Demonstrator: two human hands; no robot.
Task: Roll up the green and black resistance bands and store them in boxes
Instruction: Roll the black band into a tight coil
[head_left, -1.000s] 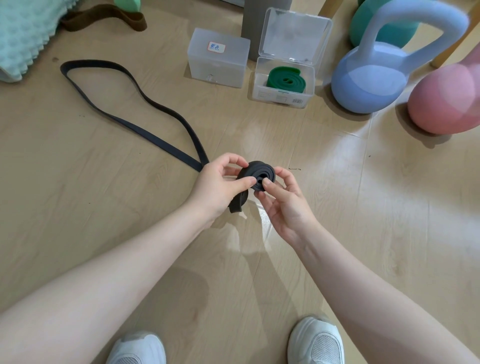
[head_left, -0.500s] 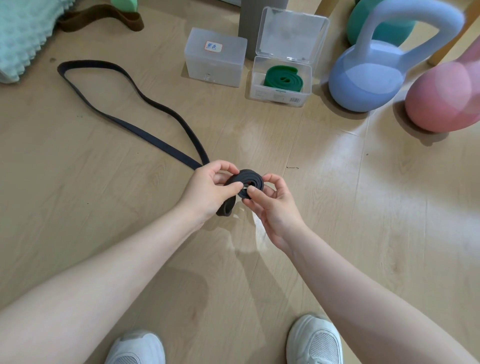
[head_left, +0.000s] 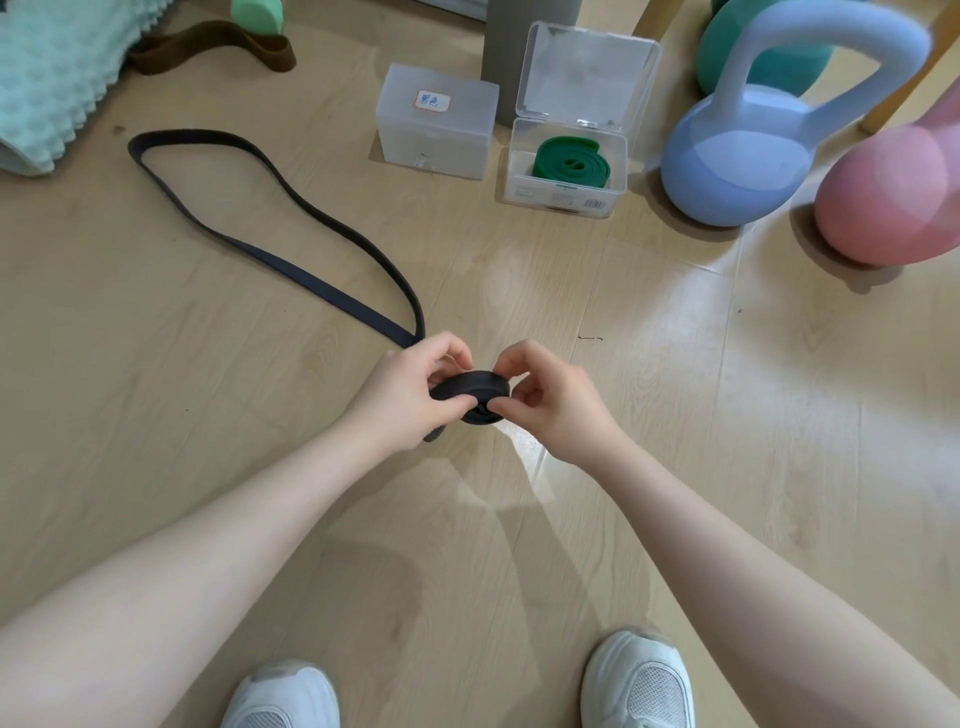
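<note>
Matt rubbery black band (head_left: 291, 270), glossy wood floor (head_left: 675, 415).

— What sits far beyond the hands, to their right?
— A blue kettlebell (head_left: 748, 150), a pink one (head_left: 893, 197) just beside it, a teal one (head_left: 769, 57) behind.
— And off to their far left?
— A bumpy mint mat (head_left: 57, 78) and a brown band (head_left: 208, 47). White shoes (head_left: 639, 680) lie nearer than the hands.
</note>
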